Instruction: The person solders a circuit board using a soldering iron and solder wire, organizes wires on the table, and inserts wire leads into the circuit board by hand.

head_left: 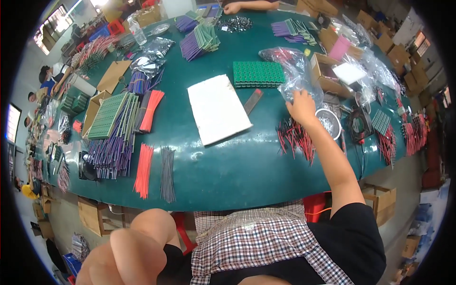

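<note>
Closest to the lens, the left hand (126,251) is blurred, curled and apparently empty, while across the green tabletop (223,166) the right hand (300,105) pinches a clear plastic bag (289,66) whose contents could spill onto the red-black wires (295,137) just below.

a clear plastic bag (290,66) lies crumpled on the green counter (223,166), far right of centre, with red wires showing inside. its near edge is bunched up and lifted, beside an open cardboard box (327,71).
</note>
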Action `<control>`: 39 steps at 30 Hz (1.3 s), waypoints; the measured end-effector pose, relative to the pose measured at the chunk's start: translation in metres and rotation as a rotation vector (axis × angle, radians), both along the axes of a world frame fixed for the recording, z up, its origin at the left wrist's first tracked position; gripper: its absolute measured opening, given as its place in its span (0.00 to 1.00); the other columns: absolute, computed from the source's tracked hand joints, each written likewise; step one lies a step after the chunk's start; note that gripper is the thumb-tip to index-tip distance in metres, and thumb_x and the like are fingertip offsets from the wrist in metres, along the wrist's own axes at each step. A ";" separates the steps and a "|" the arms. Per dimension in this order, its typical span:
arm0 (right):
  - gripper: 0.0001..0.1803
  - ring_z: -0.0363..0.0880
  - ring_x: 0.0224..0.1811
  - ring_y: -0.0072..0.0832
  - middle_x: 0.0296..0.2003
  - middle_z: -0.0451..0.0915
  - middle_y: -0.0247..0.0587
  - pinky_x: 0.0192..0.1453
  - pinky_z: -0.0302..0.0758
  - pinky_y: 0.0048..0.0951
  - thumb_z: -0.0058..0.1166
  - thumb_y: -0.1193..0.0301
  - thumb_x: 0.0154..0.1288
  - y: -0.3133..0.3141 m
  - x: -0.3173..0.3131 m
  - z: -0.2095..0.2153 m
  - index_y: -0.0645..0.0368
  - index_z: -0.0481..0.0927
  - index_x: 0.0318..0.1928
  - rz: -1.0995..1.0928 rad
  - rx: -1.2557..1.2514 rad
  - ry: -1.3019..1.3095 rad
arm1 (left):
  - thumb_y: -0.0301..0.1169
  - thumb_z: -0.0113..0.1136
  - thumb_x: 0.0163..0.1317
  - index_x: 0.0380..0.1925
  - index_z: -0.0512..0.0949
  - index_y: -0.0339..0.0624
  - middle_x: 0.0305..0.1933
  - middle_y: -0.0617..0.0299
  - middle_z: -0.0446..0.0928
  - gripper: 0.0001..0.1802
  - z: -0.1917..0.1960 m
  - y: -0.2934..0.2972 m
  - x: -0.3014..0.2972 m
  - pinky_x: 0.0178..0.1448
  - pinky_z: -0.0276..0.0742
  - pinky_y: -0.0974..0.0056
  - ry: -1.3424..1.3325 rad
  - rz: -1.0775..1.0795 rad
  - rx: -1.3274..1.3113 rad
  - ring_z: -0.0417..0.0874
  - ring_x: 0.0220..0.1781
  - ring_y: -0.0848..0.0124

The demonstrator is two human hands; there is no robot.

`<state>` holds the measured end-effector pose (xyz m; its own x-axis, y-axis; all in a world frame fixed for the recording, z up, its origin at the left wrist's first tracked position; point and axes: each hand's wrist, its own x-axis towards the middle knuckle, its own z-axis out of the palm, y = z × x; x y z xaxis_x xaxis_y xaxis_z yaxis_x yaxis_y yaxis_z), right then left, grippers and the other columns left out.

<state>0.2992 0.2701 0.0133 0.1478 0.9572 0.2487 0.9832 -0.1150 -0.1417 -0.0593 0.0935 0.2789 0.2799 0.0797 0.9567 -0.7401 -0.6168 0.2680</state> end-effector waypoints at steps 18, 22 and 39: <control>0.30 0.76 0.54 0.45 0.53 0.77 0.54 0.56 0.73 0.41 0.60 0.49 0.61 -0.046 0.003 -0.015 0.64 0.80 0.49 0.069 -0.149 -0.171 | 0.74 0.46 0.59 0.68 0.55 0.13 0.68 0.24 0.62 0.65 -0.065 -0.026 0.128 0.68 0.67 0.45 0.484 -0.830 -0.418 0.67 0.70 0.36; 0.29 0.76 0.53 0.44 0.51 0.77 0.52 0.55 0.72 0.41 0.62 0.51 0.59 -0.039 0.008 -0.005 0.64 0.79 0.48 0.104 -0.071 -0.094 | 0.49 0.49 0.72 0.60 0.67 0.15 0.58 0.26 0.72 0.38 -0.076 -0.021 0.131 0.55 0.78 0.49 0.438 -0.640 -0.398 0.80 0.55 0.40; 0.03 0.85 0.34 0.45 0.35 0.82 0.48 0.38 0.81 0.42 0.58 0.77 0.47 0.076 0.035 -0.005 0.59 0.82 0.27 0.230 0.142 -0.084 | 0.31 0.55 0.67 0.40 0.82 0.28 0.41 0.45 0.83 0.14 -0.055 0.033 0.140 0.33 0.79 0.66 0.458 -0.018 0.072 0.87 0.34 0.62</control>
